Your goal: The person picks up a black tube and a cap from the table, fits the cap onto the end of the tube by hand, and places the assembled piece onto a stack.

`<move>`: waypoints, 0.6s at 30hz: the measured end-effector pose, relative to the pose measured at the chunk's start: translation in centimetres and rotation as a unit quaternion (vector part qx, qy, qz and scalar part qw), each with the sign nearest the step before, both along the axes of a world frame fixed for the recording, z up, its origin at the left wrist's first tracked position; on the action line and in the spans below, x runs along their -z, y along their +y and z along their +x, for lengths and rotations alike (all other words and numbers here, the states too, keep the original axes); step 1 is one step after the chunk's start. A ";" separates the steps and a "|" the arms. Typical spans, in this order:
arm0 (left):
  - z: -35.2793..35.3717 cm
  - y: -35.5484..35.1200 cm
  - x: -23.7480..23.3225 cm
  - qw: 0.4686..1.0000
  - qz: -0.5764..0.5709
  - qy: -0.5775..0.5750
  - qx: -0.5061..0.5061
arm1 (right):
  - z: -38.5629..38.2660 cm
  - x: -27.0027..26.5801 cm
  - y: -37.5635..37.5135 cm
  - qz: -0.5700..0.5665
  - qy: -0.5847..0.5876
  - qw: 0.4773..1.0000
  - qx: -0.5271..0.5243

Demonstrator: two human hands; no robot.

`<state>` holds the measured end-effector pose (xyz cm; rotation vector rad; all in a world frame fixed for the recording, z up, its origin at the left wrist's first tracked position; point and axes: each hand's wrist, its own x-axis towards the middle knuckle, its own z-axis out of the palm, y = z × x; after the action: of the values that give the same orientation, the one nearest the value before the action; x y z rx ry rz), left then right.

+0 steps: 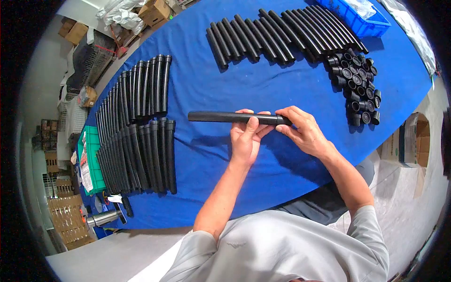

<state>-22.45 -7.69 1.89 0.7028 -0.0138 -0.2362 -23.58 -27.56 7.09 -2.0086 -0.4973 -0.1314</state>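
A black tube (211, 117) lies level across both hands, above the blue cloth. My left hand (247, 136) is wrapped round its middle, thumb on top. At the tube's right end, my right hand (303, 130) grips a black end cap (283, 120) that sits against or over the tube; how far it is on cannot be made out under the fingers. Loose black caps (359, 87) are heaped to the right. Plain black tubes (277, 37) lie side by side at the back. Tubes with caps on their ends (141, 89) form two rows at the left.
The blue cloth (211, 164) covers the table. A blue crate (366, 21) stands at the back right corner, a green tray (95, 162) at the left edge. Near the left front edge lies a metal cylinder (104, 217). A cardboard box (413, 138) stands beyond the right edge.
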 end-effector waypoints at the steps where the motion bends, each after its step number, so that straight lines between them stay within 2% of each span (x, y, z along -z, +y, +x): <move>1: -0.1 -0.1 0.0 1.000 0.004 0.002 -0.008 | -0.1 0.1 0.2 0.007 0.006 1.000 0.004; 10: 0.5 -0.3 -0.6 0.999 0.032 0.013 -0.010 | 0.1 0.4 0.5 0.003 -0.027 0.999 0.032; 14: 3.2 -0.9 -2.3 0.997 0.063 -0.001 0.041 | 0.7 0.0 -0.1 0.004 -0.014 0.997 0.075; 18: 5.3 -1.7 -2.1 0.996 0.030 -0.011 0.088 | 1.6 0.2 -1.3 -0.011 -0.023 0.995 0.095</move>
<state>-17.15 -9.43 3.95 0.7655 -0.0909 -0.3995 -21.96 -28.84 6.86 -2.0760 -0.3370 -0.2893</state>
